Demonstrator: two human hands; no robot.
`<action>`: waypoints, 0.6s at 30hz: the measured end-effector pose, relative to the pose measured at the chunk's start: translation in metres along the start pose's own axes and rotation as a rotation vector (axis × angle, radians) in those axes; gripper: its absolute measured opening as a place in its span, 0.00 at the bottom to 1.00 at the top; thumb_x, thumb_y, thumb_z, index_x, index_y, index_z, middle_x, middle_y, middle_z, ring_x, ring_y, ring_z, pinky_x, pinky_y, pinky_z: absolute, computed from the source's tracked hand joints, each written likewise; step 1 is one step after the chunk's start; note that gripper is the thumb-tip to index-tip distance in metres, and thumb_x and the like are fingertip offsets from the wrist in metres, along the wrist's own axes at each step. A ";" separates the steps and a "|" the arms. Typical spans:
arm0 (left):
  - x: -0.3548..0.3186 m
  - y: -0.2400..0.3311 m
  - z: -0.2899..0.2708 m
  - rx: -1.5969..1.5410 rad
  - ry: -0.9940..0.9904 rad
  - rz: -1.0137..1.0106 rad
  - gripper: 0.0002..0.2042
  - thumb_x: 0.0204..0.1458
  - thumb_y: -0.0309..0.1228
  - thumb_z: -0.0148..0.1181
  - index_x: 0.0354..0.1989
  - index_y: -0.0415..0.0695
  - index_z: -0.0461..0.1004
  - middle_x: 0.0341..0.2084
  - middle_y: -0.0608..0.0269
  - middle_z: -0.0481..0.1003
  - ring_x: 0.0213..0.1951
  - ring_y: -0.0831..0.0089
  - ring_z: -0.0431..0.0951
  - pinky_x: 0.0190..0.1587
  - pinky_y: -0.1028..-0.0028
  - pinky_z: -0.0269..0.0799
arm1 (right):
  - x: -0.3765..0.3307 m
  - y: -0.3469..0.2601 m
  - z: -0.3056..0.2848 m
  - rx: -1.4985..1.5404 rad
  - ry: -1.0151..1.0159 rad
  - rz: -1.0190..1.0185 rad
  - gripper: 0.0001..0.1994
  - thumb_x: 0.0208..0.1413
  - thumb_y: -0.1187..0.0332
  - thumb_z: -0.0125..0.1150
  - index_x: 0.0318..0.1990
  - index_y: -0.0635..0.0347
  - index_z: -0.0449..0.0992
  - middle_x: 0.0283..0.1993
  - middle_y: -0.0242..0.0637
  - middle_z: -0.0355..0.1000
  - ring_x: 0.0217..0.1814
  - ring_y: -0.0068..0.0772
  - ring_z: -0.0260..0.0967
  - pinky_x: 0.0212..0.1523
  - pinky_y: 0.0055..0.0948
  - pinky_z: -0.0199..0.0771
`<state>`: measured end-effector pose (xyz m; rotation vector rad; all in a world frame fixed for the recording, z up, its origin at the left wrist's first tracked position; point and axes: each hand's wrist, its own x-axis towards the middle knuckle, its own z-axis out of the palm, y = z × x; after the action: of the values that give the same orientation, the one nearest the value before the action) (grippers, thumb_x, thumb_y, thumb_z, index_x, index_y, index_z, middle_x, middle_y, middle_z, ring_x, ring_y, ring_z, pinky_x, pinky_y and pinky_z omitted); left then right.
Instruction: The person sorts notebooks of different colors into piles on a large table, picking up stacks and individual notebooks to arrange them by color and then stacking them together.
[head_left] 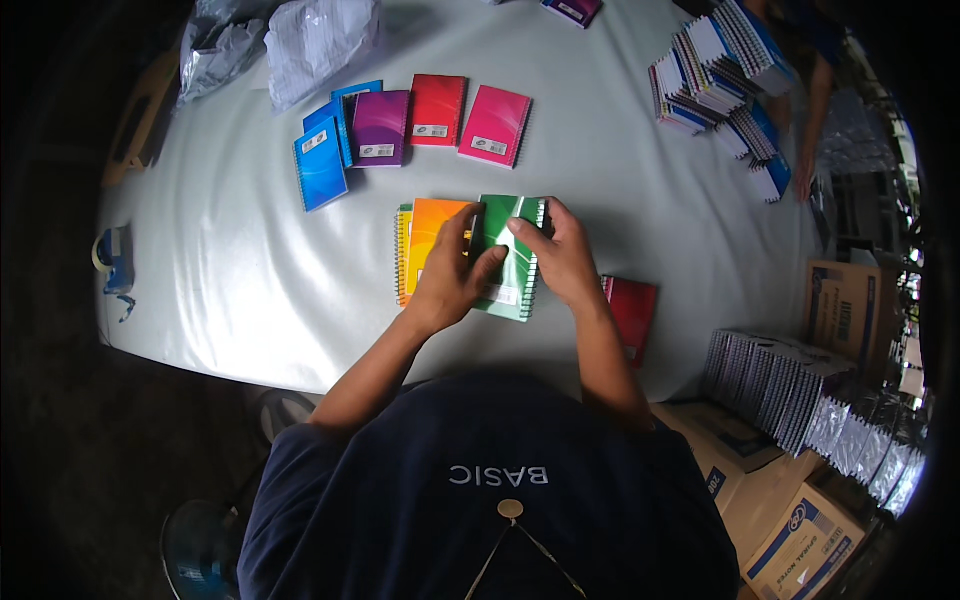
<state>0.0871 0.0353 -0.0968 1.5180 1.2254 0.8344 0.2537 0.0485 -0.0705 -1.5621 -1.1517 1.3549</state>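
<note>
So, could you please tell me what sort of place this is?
Probably a stationery packing workspace: coloured spiral notebooks on a grey cloth-covered table, wrapped notebook bundles and brown cardboard cartons alongside.

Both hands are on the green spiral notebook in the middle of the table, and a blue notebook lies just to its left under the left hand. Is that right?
Not quite. In the head view the notebook beside the green spiral notebook, under the left hand, is orange, not blue. The blue ones lie farther up the table. The right hand is on the green notebook, as stated.
</note>
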 end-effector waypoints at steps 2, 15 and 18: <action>0.002 0.019 -0.017 -0.274 0.137 -0.079 0.22 0.56 0.31 0.56 0.56 0.37 0.58 0.40 0.52 0.68 0.38 0.70 0.72 0.39 0.74 0.71 | 0.001 -0.009 0.008 0.185 -0.076 -0.189 0.16 0.56 0.62 0.60 0.42 0.66 0.70 0.32 0.31 0.72 0.35 0.17 0.67 0.35 0.22 0.69; -0.007 0.055 -0.065 0.867 0.069 0.434 0.06 0.34 0.23 0.60 0.20 0.52 0.74 0.29 0.72 0.72 0.46 0.69 0.70 0.57 0.58 0.52 | 0.148 0.035 0.025 -0.801 0.626 -0.144 0.17 0.47 0.61 0.66 0.39 0.65 0.73 0.40 0.45 0.72 0.47 0.45 0.70 0.47 0.39 0.71; -0.004 -0.002 -0.034 0.979 -0.239 0.436 0.16 0.37 0.29 0.61 0.39 0.58 0.79 0.61 0.62 0.56 0.66 0.54 0.48 0.66 0.45 0.37 | 0.170 0.029 0.029 -0.888 0.532 -0.009 0.18 0.45 0.61 0.68 0.37 0.66 0.73 0.39 0.44 0.73 0.47 0.44 0.71 0.48 0.37 0.72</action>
<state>0.0539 0.0400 -0.0891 2.6513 1.1892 0.2598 0.2353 0.2008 -0.1547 -2.3215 -1.4739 0.3161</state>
